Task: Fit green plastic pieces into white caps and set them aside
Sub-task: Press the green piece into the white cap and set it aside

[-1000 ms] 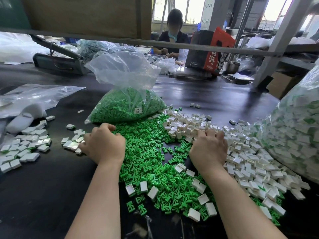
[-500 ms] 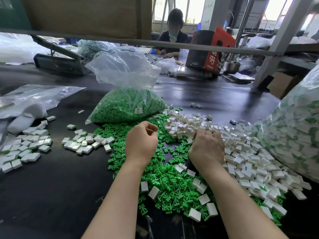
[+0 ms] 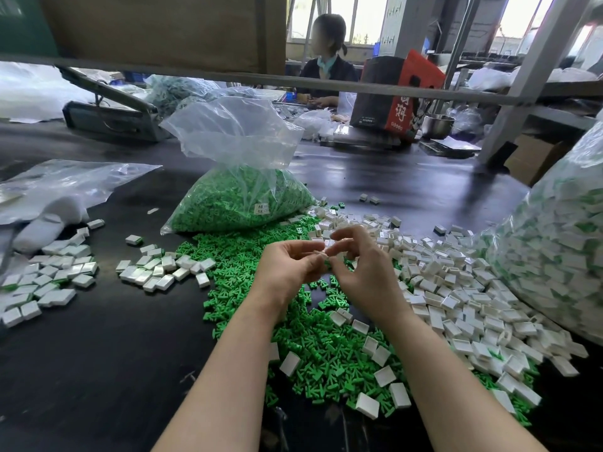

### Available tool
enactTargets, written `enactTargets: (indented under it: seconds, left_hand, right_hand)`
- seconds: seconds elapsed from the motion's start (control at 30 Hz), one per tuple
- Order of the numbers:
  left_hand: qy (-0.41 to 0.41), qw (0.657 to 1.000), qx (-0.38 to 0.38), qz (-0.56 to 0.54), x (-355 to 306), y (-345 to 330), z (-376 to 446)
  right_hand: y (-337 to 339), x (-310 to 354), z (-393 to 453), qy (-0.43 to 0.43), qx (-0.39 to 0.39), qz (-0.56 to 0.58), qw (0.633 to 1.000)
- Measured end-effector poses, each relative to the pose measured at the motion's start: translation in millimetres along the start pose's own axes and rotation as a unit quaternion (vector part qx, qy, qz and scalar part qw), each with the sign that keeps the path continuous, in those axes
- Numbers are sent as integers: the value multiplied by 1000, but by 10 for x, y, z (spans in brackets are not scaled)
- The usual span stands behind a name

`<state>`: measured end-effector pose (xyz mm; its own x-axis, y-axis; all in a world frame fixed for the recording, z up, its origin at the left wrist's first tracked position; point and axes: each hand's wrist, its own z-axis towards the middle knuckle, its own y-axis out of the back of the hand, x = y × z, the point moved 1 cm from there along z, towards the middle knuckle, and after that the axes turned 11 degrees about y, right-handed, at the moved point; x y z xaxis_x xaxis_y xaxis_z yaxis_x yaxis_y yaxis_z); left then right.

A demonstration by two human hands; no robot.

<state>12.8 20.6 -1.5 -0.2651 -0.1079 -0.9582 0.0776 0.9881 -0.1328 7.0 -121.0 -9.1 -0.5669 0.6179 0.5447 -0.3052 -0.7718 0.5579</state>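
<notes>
Above the green pieces (image 3: 326, 353), left hand (image 3: 290, 265) and right hand (image 3: 365, 269) fingertips together, both grips pinching one white cap (image 3: 321, 254)

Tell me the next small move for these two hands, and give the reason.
Probably press the two parts together. The left hand and right hand meet above the loose green pieces, pinching a small white cap between the fingertips; whether a green piece is seated is hidden. Then it likely goes to the finished caps on the left.
</notes>
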Motion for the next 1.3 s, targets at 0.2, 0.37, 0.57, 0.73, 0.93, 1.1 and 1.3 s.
enactTargets:
  seconds: [0.2, 0.37, 0.57, 0.73, 0.93, 1.1, 1.3]
  left_hand:
    - [-86, 985, -103, 112, -43, 31, -1]
    - [-151, 960, -144, 184, -40, 3, -15]
    - [-175, 961, -127, 175, -37, -1, -15]
    - [-182, 963, -120, 160, -30, 11, -3]
    - [-189, 965, -108, 149, -24, 26, 9]
    - [-145, 982, -78, 93, -9, 26, 24]
    - [-54, 991, -40, -115, -41, 45, 23]
  right_hand:
    - [10, -122, -54, -81, 164, -191, 964]
    - [17, -87, -39, -69, 198, -213, 954]
    - [0, -81, -29, -54, 188, -200, 960]
    - [17, -87, -47, -52, 213, -213, 952]
    - [11, -43, -17, -56, 215, -182, 958]
    - [11, -51, -18, -70, 185, -132, 971]
    - [53, -45, 8, -119, 57, 63, 989]
